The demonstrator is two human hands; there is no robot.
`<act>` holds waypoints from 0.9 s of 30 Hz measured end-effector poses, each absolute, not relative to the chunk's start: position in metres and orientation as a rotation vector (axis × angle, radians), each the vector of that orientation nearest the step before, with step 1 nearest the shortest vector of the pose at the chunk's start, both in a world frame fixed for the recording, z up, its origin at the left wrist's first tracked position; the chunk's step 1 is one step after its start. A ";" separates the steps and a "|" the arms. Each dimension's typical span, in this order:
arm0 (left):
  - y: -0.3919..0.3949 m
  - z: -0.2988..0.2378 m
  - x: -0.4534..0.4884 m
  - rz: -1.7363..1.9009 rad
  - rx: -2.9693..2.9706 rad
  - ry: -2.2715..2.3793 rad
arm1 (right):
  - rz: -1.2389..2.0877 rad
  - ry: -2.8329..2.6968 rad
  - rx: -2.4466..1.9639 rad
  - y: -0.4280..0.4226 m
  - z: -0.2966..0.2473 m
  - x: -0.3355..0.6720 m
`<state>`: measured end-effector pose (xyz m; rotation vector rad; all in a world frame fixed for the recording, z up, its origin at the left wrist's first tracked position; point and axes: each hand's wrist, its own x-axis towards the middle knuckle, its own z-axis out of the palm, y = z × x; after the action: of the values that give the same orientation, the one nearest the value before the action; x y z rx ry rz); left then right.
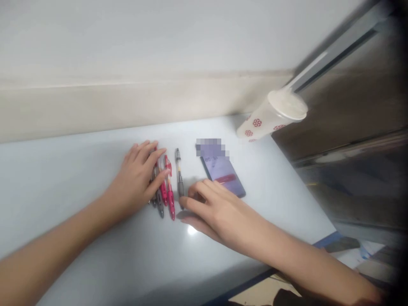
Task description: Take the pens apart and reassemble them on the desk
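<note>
Several pens lie side by side on the white table, with red ones and grey ones among them. My left hand (142, 172) rests over their upper part, fingers spread, and hides some of them. A red pen (170, 189) shows beside its thumb. Apart from that group, a clear pen with a grey grip (179, 174) lies to the right. At its lower end is my right hand (212, 206), with the index fingertip at the pen and the thumb held apart below. The fingers are bent, and I see nothing gripped between them.
Behind my right hand lies a phone (223, 170) with its screen lit. A white lidded cup (270, 114) with red flower prints stands at the table's far right corner. The wall (127, 102) runs along the back of the table (79, 165), whose right edge drops off beyond the phone.
</note>
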<state>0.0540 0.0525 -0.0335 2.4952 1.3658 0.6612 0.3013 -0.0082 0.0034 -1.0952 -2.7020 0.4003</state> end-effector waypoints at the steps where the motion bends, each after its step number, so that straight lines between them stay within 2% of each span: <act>1: 0.053 -0.033 0.054 0.670 2.486 1.372 | 0.401 -2.715 -1.072 -0.008 0.004 0.301; 13: 0.060 -0.017 0.051 0.677 2.113 1.422 | 0.296 -2.700 -0.940 -0.009 -0.008 0.294; 27: 0.058 -0.020 0.059 0.793 2.260 1.318 | 0.188 -2.591 -0.984 -0.006 -0.020 0.289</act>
<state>0.0586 0.0575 -0.0196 2.2597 1.3184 0.7927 0.2894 -0.0059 -0.0199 -0.9843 -2.5905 0.1881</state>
